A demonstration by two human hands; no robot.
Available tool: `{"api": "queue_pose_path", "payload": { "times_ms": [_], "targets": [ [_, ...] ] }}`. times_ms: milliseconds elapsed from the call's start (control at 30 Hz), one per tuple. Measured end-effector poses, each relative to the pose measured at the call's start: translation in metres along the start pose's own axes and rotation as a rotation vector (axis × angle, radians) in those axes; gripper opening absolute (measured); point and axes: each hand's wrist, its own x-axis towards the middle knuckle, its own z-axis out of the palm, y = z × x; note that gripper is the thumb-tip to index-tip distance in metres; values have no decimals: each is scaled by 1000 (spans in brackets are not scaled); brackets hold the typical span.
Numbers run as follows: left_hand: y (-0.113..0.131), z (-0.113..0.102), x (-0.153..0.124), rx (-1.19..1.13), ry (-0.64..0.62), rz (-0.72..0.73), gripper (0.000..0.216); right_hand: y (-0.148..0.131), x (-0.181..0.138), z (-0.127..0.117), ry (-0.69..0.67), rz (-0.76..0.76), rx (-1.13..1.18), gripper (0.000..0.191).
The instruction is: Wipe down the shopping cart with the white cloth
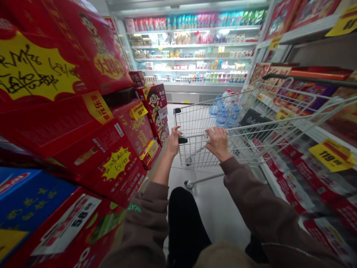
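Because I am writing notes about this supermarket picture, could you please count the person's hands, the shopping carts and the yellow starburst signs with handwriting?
Hands: 2 (left hand, right hand)
Shopping cart: 1
Yellow starburst signs: 2 (large sign, small sign)
Total: 5

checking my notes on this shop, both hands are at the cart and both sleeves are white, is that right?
Not quite: the sleeves are brown, not white, as the head view shows. The left hand and the right hand are indeed both at the cart.
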Motion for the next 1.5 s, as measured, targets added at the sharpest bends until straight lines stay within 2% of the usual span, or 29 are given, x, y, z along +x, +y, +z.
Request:
{"api": "queue_pose_path", "payload": {
  "times_ms": [233,500,800,867,967,1100,1167,1233,1367,1433,1500],
  "targets": [
    [18,9,-34,-38,-32,56,77,-7,-17,-16,64,75,57,37],
    [16,4,-38,2,-19,31,79,-32,-16,-22,26,97,97,33],
    [13,-6,-50,-150,-118,-18,82,-107,-31,-18,24,38,195,28],
    [15,-8,-54,-140,-140,-31,83,-106,-36,-18,32,-23,225,35],
    [19,-14,-58,-140,-176,-7,86,-83,-48,-20,40,-167,262,49],
    [33,-32,-58,-74,-329,3,94,-54,-71,-20,83,-196,287,59],
    [46,-41,-54,-36,-426,-10,98,-54,-82,-17,162,-200,276,60],
    [61,-43,-51,-20,-460,-15,99,-65,-90,-10,249,-195,267,58],
    [84,-28,-51,7,-430,-3,94,-94,-100,13,274,-154,276,52],
    [89,-17,-56,56,-442,-17,95,-95,-108,25,227,-138,297,48],
    [89,-10,-60,111,-437,-38,97,-85,-121,34,148,-154,323,43]
  ]
}}
